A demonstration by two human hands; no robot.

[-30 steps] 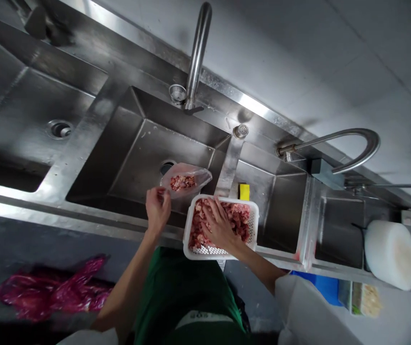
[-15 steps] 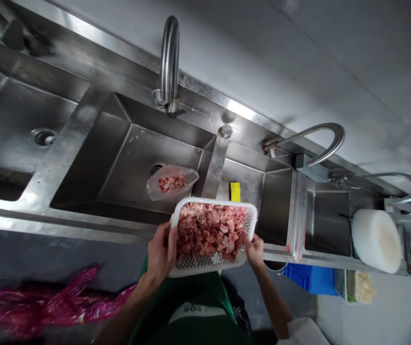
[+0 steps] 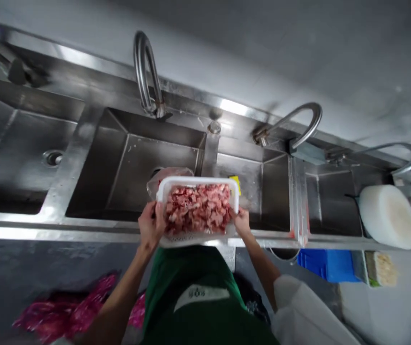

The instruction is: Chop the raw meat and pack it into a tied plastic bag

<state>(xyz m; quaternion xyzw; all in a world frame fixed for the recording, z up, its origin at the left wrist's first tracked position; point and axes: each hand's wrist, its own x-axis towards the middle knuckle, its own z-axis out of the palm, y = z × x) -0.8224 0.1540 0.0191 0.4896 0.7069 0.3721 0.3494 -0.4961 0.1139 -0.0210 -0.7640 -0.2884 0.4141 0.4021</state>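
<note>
A white plastic basket (image 3: 198, 180) filled with chopped raw meat (image 3: 200, 208) is held between my two hands, over the front edge of the sink. My left hand (image 3: 151, 223) is wrapped round its left side, fingers closed. On the opposite side, my right hand (image 3: 241, 221) grips the rim with the thumb on top. Behind the basket, partly hidden by it, a clear plastic bag (image 3: 153, 184) lies in the middle sink basin (image 3: 155, 148). Just past the basket's right corner shows part of a yellow block (image 3: 237, 182).
Curved metal taps (image 3: 144, 67) rise along the back wall. At the right stands a thick white round block (image 3: 388, 215). Pink plastic bags (image 3: 68, 311) lie on the floor at left, and a blue crate (image 3: 329, 265) sits low at right.
The meat in the basket has shifted toward its middle and front. The basket now covers much of the clear bag and part of the yellow block. My view has also turned slightly.
</note>
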